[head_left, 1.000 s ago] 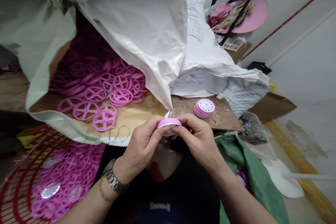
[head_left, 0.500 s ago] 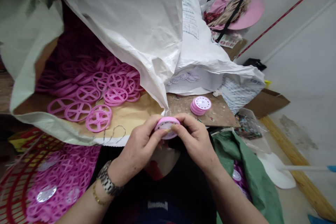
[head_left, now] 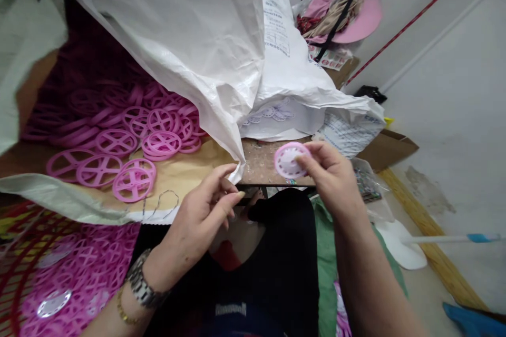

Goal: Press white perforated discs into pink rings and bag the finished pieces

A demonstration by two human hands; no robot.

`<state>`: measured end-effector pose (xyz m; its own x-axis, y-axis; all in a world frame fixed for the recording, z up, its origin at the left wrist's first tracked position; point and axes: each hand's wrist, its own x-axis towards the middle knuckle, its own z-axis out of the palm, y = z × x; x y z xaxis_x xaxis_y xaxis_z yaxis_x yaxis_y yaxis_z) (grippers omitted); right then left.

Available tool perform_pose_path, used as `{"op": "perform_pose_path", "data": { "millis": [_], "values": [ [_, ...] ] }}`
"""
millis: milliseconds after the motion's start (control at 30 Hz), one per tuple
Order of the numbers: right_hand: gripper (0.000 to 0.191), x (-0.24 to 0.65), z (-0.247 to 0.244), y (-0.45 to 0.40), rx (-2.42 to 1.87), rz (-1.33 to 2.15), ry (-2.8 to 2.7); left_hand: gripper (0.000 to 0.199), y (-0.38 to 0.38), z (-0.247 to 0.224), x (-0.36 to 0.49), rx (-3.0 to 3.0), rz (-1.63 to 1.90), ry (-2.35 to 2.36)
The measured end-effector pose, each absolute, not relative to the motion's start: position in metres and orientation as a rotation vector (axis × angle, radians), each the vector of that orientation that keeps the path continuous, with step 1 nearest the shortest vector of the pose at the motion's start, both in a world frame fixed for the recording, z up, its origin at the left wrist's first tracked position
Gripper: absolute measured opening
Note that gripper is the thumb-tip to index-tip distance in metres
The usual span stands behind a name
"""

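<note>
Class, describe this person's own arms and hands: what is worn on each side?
The left hand is ungloved; at its wrist sits a silver-coloured, linked watch band, with a thin gold-coloured bracelet farther up. The right hand is also ungloved, with nothing visible at its wrist. No sleeves show.

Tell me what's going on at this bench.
A person is handling small pink-and-white parts. The right hand pinches a pink-rimmed white disc, thumb on its white face, at the front of the wooden tabletop; whether the disc rests on anything is hard to tell. The left hand is loosely open and seems to hold nothing, its fingertips close to the corner of a big open sack. Spoked pink rings lie heaped inside that sack.
</note>
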<state>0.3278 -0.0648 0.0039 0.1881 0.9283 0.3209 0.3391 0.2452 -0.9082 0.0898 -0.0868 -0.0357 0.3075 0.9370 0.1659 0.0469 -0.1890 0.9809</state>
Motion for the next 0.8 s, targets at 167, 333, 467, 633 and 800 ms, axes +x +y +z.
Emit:
{"op": "perform_pose_path", "data": {
  "millis": [167,333,467,633,800],
  "values": [
    [0.035,0.384,0.003,-0.024,-1.497,0.452,-1.357,0.029,-0.084,-0.040,0.083,1.590,1.144,1.040],
    [0.037,0.402,-0.022,0.001,-1.658,0.414,-1.488,0.026,-0.082,-0.044,0.080,1.677,1.109,1.121],
    [0.039,0.404,-0.036,0.007,-1.783,0.189,-1.591,0.026,-0.081,-0.045,0.078,1.705,1.089,1.142],
    [0.053,0.404,-0.037,0.010,-1.813,0.311,-1.547,0.026,-0.079,-0.044,0.078,1.729,1.075,1.194],
    [0.045,0.399,-0.026,0.008,-1.878,0.468,-1.691,0.025,-0.080,-0.042,0.080,1.764,1.063,1.213]
  ]
}}
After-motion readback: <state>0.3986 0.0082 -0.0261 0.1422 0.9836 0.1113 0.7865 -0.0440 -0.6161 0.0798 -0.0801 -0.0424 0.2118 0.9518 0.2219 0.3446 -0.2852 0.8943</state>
